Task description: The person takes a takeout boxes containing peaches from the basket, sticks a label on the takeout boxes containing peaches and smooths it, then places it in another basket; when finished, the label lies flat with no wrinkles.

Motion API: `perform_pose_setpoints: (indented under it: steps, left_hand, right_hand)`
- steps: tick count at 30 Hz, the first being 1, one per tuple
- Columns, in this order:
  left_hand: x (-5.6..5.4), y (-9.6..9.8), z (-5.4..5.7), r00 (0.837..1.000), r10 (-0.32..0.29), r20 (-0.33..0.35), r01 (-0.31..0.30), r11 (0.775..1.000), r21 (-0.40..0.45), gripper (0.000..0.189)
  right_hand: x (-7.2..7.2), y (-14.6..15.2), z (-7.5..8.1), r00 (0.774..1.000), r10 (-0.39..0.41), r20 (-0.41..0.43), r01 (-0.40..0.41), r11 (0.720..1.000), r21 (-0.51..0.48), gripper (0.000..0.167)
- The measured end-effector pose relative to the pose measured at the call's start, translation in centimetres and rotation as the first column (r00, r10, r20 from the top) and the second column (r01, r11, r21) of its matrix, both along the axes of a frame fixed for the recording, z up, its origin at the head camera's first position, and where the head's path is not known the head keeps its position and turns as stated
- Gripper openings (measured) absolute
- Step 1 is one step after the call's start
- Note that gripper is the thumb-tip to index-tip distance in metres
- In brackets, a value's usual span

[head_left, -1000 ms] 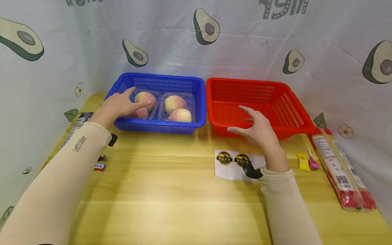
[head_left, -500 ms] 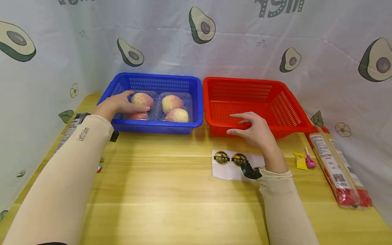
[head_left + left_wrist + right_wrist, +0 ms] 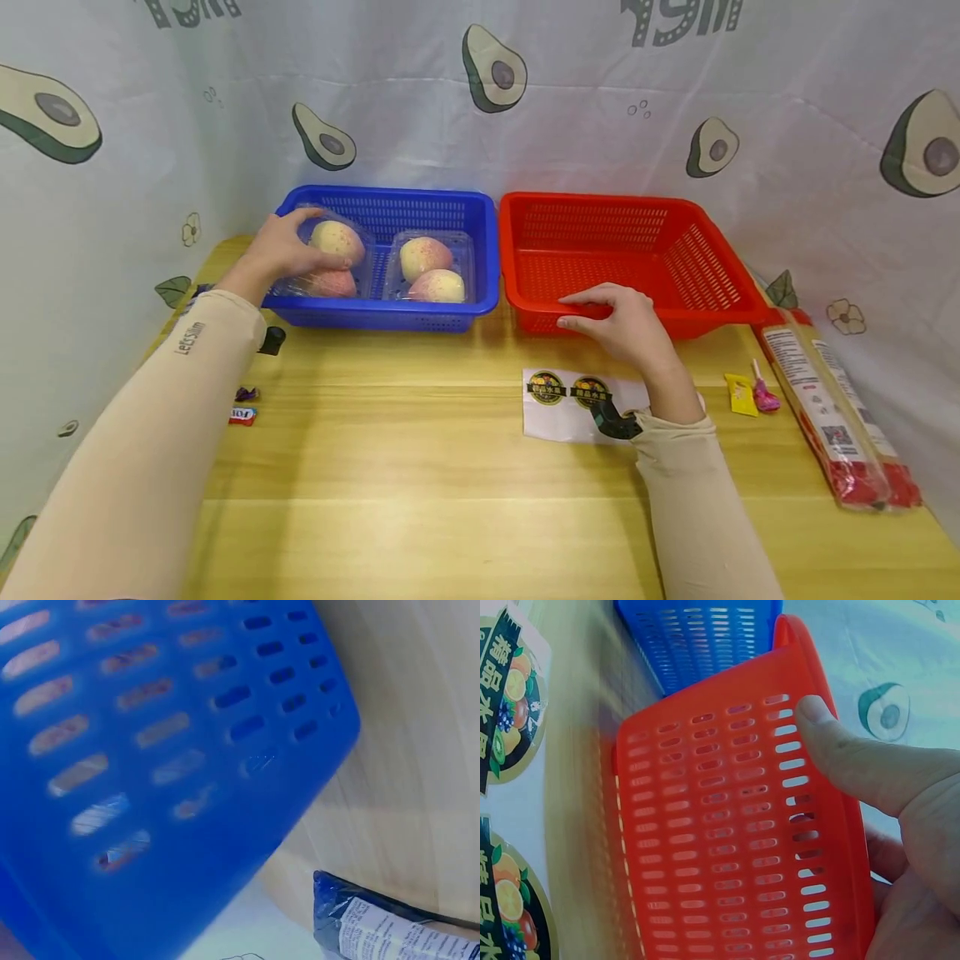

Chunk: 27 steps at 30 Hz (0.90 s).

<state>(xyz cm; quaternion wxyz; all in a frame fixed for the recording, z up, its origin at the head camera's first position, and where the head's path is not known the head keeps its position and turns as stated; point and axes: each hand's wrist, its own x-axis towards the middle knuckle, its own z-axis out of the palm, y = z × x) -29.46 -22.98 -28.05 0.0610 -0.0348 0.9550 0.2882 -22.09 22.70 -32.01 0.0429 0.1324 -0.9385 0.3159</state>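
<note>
The left hand (image 3: 283,248), its fingers curved wide around the left peach pack (image 3: 339,240) in the blue basket (image 3: 375,312), should probably lift gently and level, while the right hand (image 3: 636,332) pinches the red basket's near rim (image 3: 536,307).

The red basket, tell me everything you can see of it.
The red basket is rectangular and looks like plastic, with slotted walls, a finely perforated floor and a solid rim. It stands upright on the wood-grained table, to the right of the blue basket; whether their rims touch is hard to tell. The right hand holds its front rim, thumb outside, fingers inside.
</note>
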Motion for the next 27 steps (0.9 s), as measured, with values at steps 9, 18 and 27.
perform_pose_setpoints:
  steps: [9,18,27]
  left_hand:
    - [1.5,0.1,3.2,0.984,0.007,-0.178,0.031,0.978,0.206,0.105]
    - [7.3,3.7,5.1,0.883,-0.366,-0.295,0.453,0.831,0.324,0.090]
    - [10.9,7.9,-0.5,0.614,-0.762,-0.207,0.784,0.557,0.276,0.088]
  right_hand:
    - [0.2,0.3,-0.2,1.000,-0.013,0.014,0.013,1.000,0.022,0.036]
    - [0.1,0.4,0.0,1.000,-0.019,0.006,0.019,1.000,0.022,0.035]
    - [0.0,0.0,0.0,1.000,-0.014,0.016,0.014,1.000,-0.005,0.035]
